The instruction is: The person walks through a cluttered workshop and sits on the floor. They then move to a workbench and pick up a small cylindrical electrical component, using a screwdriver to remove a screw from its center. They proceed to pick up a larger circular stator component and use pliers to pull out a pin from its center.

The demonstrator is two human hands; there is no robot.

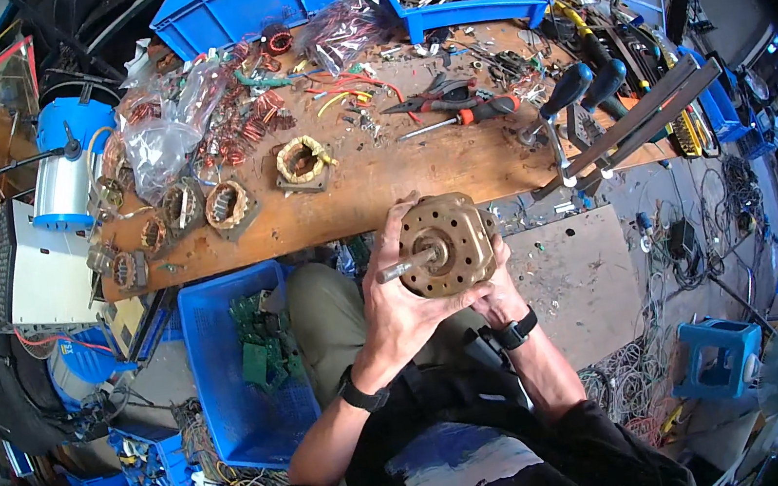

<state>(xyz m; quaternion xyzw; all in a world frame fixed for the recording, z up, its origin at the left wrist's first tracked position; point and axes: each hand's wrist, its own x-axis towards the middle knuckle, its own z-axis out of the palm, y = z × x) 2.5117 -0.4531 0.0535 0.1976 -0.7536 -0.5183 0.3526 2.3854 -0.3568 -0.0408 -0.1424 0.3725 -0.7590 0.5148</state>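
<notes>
Between my two hands, above my lap and just in front of the bench edge, is a bronze-coloured electric motor. Its round end faces up, ringed with small holes, and a bare metal shaft sticks out toward the left. My left hand grips it from the left and below, fingers wrapped along its side. On the right side my right hand holds the casing, its fingers partly hidden behind it. Closest on the wooden bench stands a motor stator with pale yellowed windings. More stators sit further left.
Pliers and a red-and-black screwdriver lie on the bench. Copper coils and plastic bags crowd its back left. Blue-handled tools and long metal bars stand right. A blue basket holds green circuit boards beside my leg.
</notes>
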